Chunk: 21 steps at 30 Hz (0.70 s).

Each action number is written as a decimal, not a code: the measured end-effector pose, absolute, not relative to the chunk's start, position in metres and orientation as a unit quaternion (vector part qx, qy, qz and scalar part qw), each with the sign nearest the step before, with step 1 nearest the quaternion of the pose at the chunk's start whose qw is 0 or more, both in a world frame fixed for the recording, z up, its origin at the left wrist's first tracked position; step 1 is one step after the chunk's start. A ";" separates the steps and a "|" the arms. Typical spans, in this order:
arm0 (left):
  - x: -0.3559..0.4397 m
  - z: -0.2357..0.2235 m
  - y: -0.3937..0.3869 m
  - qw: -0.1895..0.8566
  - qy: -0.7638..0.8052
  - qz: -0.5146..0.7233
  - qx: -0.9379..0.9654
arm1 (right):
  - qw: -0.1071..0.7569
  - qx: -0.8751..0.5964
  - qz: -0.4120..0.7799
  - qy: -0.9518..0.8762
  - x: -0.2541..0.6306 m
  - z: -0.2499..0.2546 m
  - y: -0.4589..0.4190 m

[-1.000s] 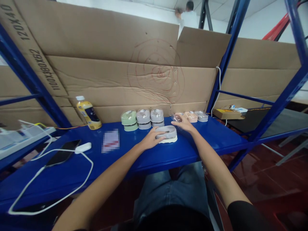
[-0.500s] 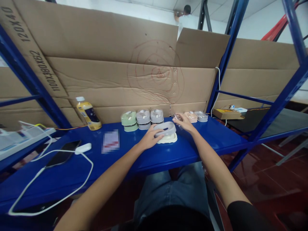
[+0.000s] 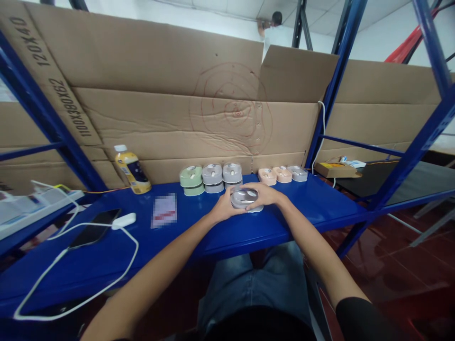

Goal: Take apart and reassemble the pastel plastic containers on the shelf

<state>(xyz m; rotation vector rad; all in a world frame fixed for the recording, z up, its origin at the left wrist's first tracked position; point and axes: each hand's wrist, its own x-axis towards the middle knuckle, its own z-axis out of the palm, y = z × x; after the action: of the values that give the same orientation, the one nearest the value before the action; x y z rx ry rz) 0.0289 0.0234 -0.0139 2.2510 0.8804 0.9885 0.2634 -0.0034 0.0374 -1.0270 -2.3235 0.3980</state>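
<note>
My left hand and my right hand both close around a grey oval container that rests on a cream base on the blue shelf. Fingers of each hand wrap its ends. Just behind stand three stacked containers: a green one and two grey ones. To the right lie two peach lids and a grey lid in a row.
A yellow bottle stands at the back left against the cardboard wall. A small card, a black phone and a white charger with cable lie left. Blue rack posts flank the shelf. A person stands far behind.
My right hand came back from the peach lids to the grey container. The container's grey top, lifted half a second ago, now sits down between both hands.
</note>
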 end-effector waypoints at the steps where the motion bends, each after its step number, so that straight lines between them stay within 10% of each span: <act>1: 0.029 -0.014 0.024 0.264 0.330 0.361 0.831 | 0.269 -0.383 0.141 -0.872 0.260 0.037 -0.002; 21: 0.024 -0.020 0.038 0.296 0.322 0.338 0.833 | 0.184 -0.414 0.082 -0.888 0.253 0.033 -0.001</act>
<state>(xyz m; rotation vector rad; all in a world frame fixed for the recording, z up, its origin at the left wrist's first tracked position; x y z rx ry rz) 0.0237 0.0383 -0.0197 2.2167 0.8578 0.9000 0.2526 -0.0009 0.0327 -1.1678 -2.5035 0.2322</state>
